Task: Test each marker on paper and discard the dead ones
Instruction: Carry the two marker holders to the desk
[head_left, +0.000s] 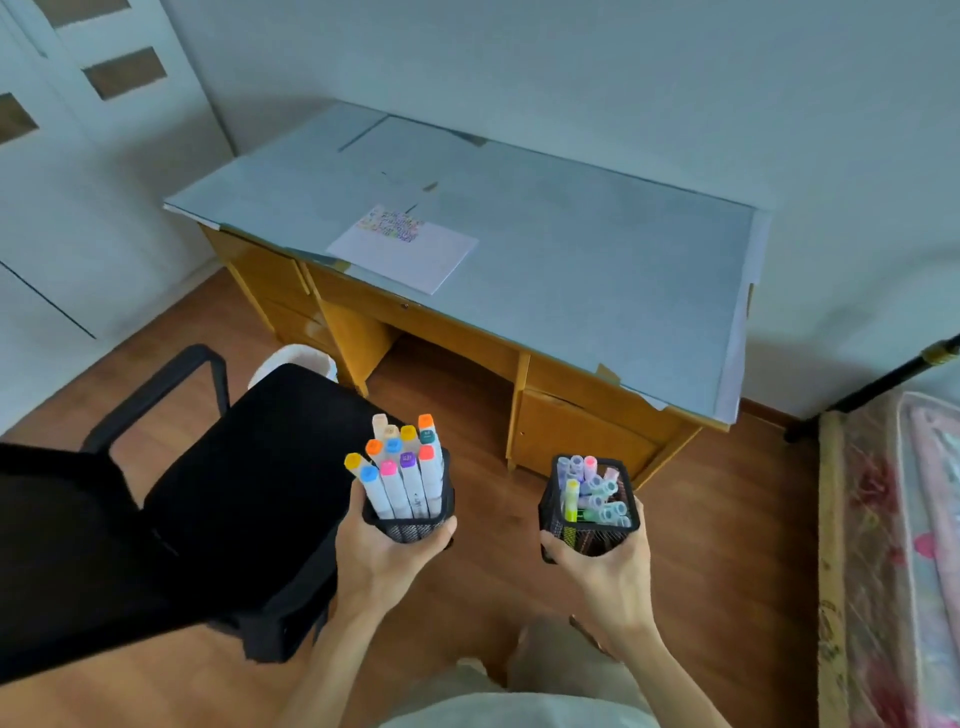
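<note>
My left hand (379, 558) grips a black mesh cup (415, 527) full of several white markers with coloured caps (400, 467). My right hand (608, 564) grips a second black mesh cup (587, 530) holding several pastel highlighters (592, 493). Both cups hang in the air above the floor, in front of the desk (571, 270). On the desk's near left part lies a white sheet of paper (410, 254) with colourful test scribbles at its far corner.
A black office chair (218, 499) stands at the left, close to my left hand. A white waste bin (296, 361) sits on the wooden floor behind the chair, beside the desk's left drawers. A bed with a floral cover (893, 561) is at the right.
</note>
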